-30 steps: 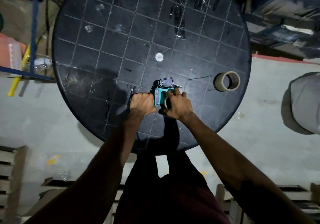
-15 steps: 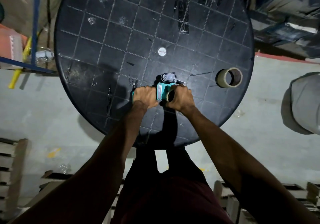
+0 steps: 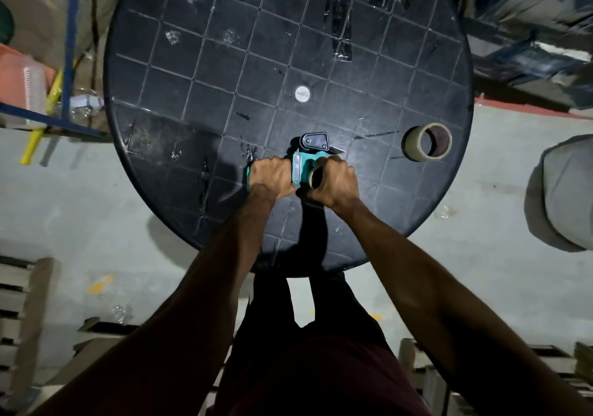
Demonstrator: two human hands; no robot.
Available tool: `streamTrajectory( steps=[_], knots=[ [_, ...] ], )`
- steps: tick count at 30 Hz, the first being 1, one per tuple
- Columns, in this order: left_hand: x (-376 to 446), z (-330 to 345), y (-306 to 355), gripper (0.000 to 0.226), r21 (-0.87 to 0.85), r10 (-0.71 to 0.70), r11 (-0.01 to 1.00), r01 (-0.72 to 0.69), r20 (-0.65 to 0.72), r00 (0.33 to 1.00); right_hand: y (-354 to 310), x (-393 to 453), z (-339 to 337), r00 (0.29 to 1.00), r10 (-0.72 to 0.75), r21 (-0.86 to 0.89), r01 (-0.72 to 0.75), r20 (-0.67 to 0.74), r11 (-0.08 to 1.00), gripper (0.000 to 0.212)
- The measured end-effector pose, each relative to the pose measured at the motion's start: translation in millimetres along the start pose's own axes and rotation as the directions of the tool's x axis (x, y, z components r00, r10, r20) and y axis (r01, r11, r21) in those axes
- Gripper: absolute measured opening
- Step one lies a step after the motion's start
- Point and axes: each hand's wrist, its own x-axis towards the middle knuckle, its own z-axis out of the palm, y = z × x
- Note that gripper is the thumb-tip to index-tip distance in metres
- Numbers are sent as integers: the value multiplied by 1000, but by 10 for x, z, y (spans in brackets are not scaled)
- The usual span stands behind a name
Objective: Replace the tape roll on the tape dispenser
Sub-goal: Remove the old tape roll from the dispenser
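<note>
Both hands have drawn closer together around the tape dispenser [image 3: 303, 166] since a second ago, and the right hand [image 3: 335, 184], whose fingertips then lay spread over the roll, now shows a tighter fist over it. That dispenser is teal with a dark head piece pointing away from the person, and it sits low over the near middle of the round black counter [image 3: 199, 62]; whether it rests on the surface or is held just above it cannot be told. The left hand [image 3: 271, 176] grips the teal handle on the dispenser's left side, knuckles up, fingers curled fully round it. The right hand has its fingers curled over a tape roll [image 3: 313, 176] mounted at the dispenser's right side, of which only a tan rim and a dark opening show between the two hands. Both forearms reach forward from the bottom of the view and converge on the tool, wrists roughly level, backs of the hands facing the camera. A second tape roll [image 3: 414, 146], tan with a brown core, stands on its edge well to the right of the hands, near the counter's right rim and apart from everything else. A small white disc [image 3: 302, 93] lies at the counter's middle, beyond the dispenser, and strips of clear tape [image 3: 341, 30] are stuck to the far part of the surface.
</note>
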Motion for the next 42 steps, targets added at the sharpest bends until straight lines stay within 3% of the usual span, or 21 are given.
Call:
streamTrajectory(
  steps=[6, 11, 15, 21, 27, 31, 36, 40, 42],
  knots=[
    [5, 8, -8, 34, 9, 7, 1000, -7, -33, 999, 30, -1, 0, 995, 87, 125, -81, -44, 989, 65],
    [25, 29, -11, 33, 23, -8, 1000, 8, -2, 1000, 16, -1, -7, 1000, 19, 57, -19, 9, 998, 69],
    [42, 26, 5, 29, 2, 0, 1000, 0, -18, 1000, 11, 0, -13, 986, 157, 203, -143, -58, 969, 60],
    [46, 40, 3, 31, -12, -12, 1000, 12, -23, 1000, 7, -7, 36, 997, 77, 96, -74, -29, 993, 64],
    [66, 32, 7, 29, -30, 8, 1000, -9, -30, 1000, -6, -7, 5, 990, 134, 141, -127, -39, 982, 62],
    [63, 55, 3, 31, -22, 10, 1000, -10, -26, 1000, -9, -24, 4, 1000, 13, 22, -13, 15, 1000, 69],
    [58, 24, 9, 27, -35, 3, 999, -4, -22, 1000, -1, -32, -37, 987, 149, 167, -137, -65, 976, 61],
    [55, 34, 15, 36, -17, -6, 1000, 6, -13, 1000, -35, -56, -21, 999, 40, 44, -40, 2, 998, 70],
    [58, 22, 13, 33, -18, 2, 1000, -2, -27, 1000, -23, -56, -16, 998, 64, 67, -64, -10, 996, 70]
  ],
)
